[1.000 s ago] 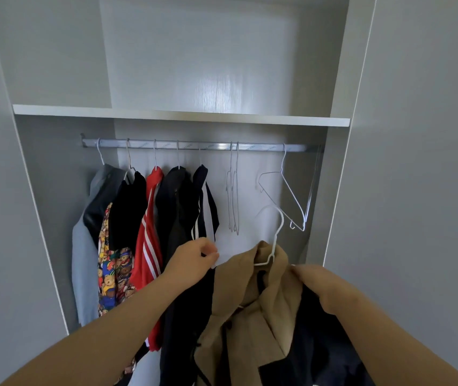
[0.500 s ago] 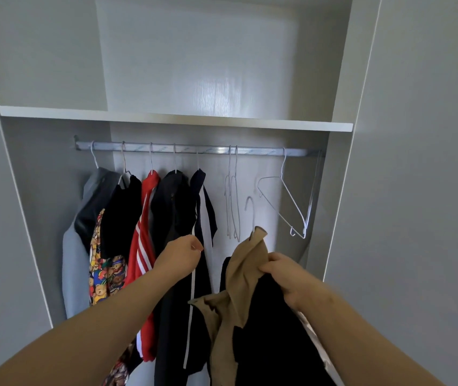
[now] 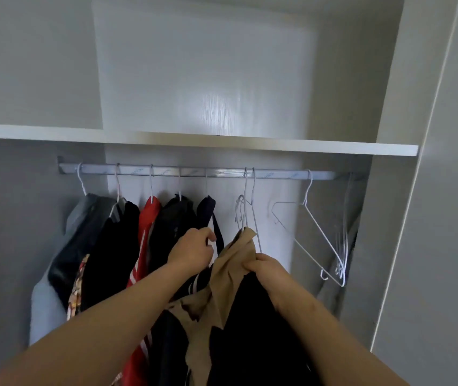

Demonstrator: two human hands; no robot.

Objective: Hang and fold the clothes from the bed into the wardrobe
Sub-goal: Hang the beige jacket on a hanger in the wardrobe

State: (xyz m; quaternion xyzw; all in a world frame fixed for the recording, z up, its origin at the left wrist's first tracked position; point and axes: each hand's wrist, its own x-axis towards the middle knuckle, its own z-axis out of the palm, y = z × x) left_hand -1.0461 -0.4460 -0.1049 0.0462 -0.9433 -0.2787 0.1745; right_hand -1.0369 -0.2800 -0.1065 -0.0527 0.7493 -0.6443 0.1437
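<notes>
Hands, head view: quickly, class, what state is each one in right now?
Left hand: closed, pinching the hanging navy garment.
Right hand: closed, gripping the tan coat.

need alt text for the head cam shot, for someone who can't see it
A person's right hand holds a tan coat on a white wire hanger up below the wardrobe rail, while the left hand grips the edge of a navy garment hung there. Five garments hang at the rail's left; empty white hangers hang at its right.
</notes>
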